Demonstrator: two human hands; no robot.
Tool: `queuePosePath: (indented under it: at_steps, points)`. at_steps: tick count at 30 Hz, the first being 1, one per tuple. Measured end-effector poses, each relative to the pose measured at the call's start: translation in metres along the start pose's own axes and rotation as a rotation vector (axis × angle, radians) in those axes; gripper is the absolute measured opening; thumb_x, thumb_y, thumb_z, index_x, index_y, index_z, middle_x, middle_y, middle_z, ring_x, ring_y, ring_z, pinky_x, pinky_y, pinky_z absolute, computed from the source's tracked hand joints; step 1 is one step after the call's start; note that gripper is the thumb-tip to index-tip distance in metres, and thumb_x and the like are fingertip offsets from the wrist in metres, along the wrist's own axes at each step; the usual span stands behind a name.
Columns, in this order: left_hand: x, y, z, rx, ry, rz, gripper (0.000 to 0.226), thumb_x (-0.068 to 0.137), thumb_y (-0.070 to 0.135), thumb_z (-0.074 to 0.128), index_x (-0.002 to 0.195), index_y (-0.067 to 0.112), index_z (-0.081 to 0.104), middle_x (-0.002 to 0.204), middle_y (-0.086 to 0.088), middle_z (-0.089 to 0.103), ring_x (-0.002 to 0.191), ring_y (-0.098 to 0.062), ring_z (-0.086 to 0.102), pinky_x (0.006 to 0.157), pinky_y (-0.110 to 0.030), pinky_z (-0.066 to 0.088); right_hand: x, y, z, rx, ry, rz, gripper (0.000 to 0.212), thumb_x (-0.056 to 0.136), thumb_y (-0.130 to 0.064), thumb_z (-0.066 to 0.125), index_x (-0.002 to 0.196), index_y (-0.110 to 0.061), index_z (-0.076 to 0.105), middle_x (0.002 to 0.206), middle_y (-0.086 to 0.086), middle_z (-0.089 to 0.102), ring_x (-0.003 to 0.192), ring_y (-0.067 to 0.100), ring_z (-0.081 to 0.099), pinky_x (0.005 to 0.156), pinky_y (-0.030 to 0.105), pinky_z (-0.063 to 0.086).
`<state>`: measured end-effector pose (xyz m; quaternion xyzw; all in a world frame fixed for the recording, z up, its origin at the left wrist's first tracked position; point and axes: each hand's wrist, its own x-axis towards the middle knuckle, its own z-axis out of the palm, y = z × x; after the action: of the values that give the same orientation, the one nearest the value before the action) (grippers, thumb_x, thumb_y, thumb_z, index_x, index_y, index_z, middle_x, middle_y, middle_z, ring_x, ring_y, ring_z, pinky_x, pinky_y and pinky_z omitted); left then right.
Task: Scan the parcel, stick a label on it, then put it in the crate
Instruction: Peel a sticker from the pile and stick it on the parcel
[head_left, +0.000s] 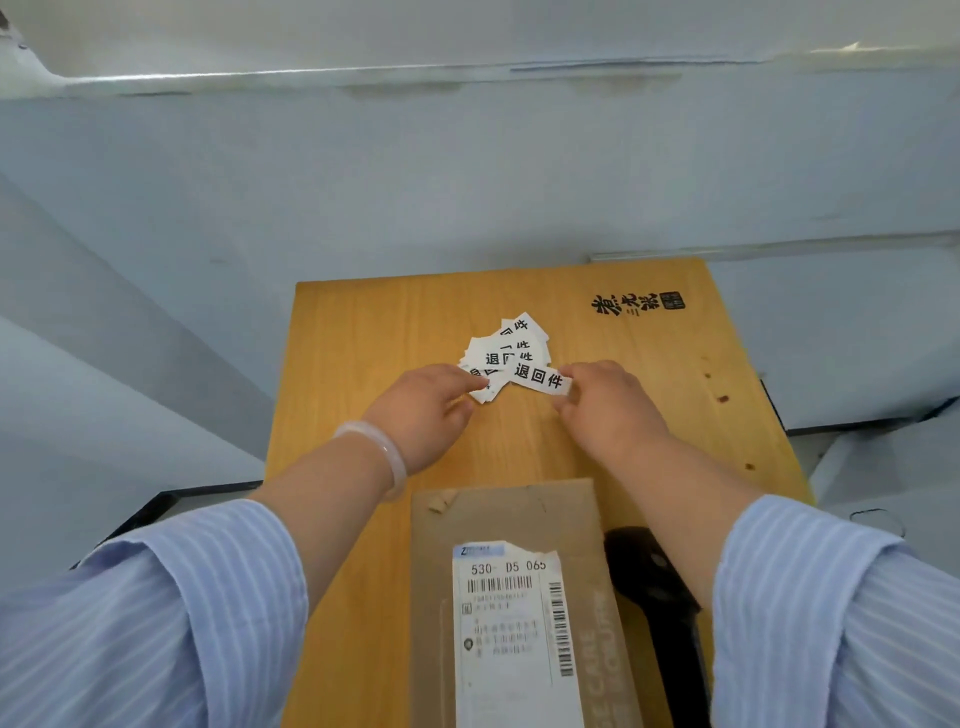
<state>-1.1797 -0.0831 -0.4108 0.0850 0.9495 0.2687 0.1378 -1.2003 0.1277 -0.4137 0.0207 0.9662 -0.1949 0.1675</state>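
The left hand (423, 410), a pale bangle (382, 454) at its wrist, pins the loose pile of small white printed labels (506, 353) with its fingertips. The right hand (605, 405) pinches one white label (537, 375) at its edge. Nearer, the brown cardboard parcel (511, 519) lies on the wooden table (363, 338), cut off below; a black scanner (657, 587) beside it is partly hidden by the right sleeve.

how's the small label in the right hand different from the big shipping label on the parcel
The small label carries only three bold black characters; the shipping label has barcodes, numbers and fine print. The small one is pinched by the right hand beside the loose pile; the shipping label lies stuck on the parcel. Both are white with black print.
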Motion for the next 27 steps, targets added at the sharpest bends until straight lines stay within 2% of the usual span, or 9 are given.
queuePosePath:
  at_steps: [5,10,13,16,19,21,23,24,27]
  points:
    - [0.013,-0.007,0.013,0.112,-0.040,0.070,0.038,0.098,0.020,0.048,0.135,0.020,0.056,0.142,0.001,0.053,0.135,-0.022,0.040,0.110,-0.025,0.020,0.015,0.002,0.007,-0.005,0.071,0.008,0.039,0.090,-0.037,0.061,0.127,-0.027,0.058,0.124,0.003,0.050,0.117,0.025,0.047,0.098,0.042,0.045]
    - [0.015,-0.002,0.011,0.081,-0.014,0.071,0.035,0.097,0.017,0.049,0.130,0.016,0.060,0.137,-0.002,0.058,0.131,-0.020,0.045,0.107,-0.021,0.021,0.019,-0.001,0.005,0.125,0.110,0.047,0.013,0.086,-0.031,0.067,0.098,-0.026,0.064,0.106,0.000,0.060,0.096,0.022,0.059,0.085,0.043,0.052]
    - [0.017,0.003,0.008,0.055,-0.027,0.039,0.034,0.097,0.019,0.051,0.129,0.017,0.062,0.135,-0.002,0.059,0.128,-0.019,0.047,0.106,-0.022,0.025,0.014,-0.001,0.000,0.244,0.093,0.045,0.010,0.090,-0.028,0.064,0.097,-0.023,0.067,0.097,-0.002,0.068,0.089,0.018,0.062,0.082,0.038,0.053]
    - [0.017,0.011,0.001,-0.066,0.012,-0.119,0.036,0.095,0.029,0.055,0.131,0.025,0.059,0.133,0.003,0.058,0.109,-0.015,0.057,0.092,-0.025,0.040,0.007,-0.003,-0.009,0.329,0.083,-0.007,0.012,0.090,-0.026,0.065,0.100,-0.021,0.071,0.095,-0.005,0.068,0.090,0.014,0.062,0.082,0.031,0.051]
    - [0.013,0.023,-0.010,-0.208,0.091,-0.204,0.047,0.090,0.035,0.063,0.135,0.029,0.050,0.119,0.008,0.059,0.088,-0.010,0.057,0.078,-0.023,0.042,0.000,-0.012,-0.022,0.398,0.061,-0.071,0.008,0.090,-0.023,0.066,0.095,-0.022,0.071,0.085,-0.013,0.063,0.079,0.004,0.057,0.067,0.014,0.042]
    - [0.007,0.033,-0.019,-0.266,0.110,-0.222,0.040,0.089,0.037,0.064,0.127,0.028,0.055,0.106,0.011,0.060,0.086,-0.011,0.057,0.070,-0.022,0.043,-0.008,-0.019,-0.033,0.427,0.042,-0.117,0.004,0.089,-0.024,0.067,0.091,-0.027,0.069,0.080,-0.018,0.060,0.074,0.000,0.055,0.061,0.010,0.037]
    - [-0.001,0.043,-0.031,-0.314,0.137,-0.251,0.019,0.091,0.036,0.062,0.104,0.024,0.066,0.089,0.008,0.064,0.079,-0.013,0.058,0.061,-0.021,0.043,-0.019,-0.027,-0.046,0.464,0.020,-0.148,0.004,0.090,-0.025,0.066,0.093,-0.027,0.068,0.081,-0.019,0.059,0.074,0.000,0.054,0.060,0.012,0.037]
    - [-0.006,0.048,-0.037,-0.354,0.155,-0.261,0.017,0.091,0.035,0.061,0.095,0.021,0.068,0.085,0.004,0.066,0.075,-0.016,0.059,0.059,-0.024,0.044,-0.025,-0.030,-0.052,0.489,0.017,-0.153,0.005,0.090,-0.026,0.066,0.094,-0.026,0.069,0.081,-0.017,0.059,0.073,0.000,0.054,0.059,0.014,0.037]
    - [-0.028,0.064,-0.053,-0.510,0.197,-0.291,0.016,0.090,0.034,0.063,0.089,0.019,0.071,0.086,0.000,0.073,0.076,-0.016,0.065,0.061,-0.028,0.048,-0.047,-0.038,-0.071,0.608,0.028,-0.127,0.008,0.090,-0.027,0.066,0.097,-0.024,0.068,0.080,-0.011,0.061,0.071,0.005,0.055,0.059,0.018,0.041]
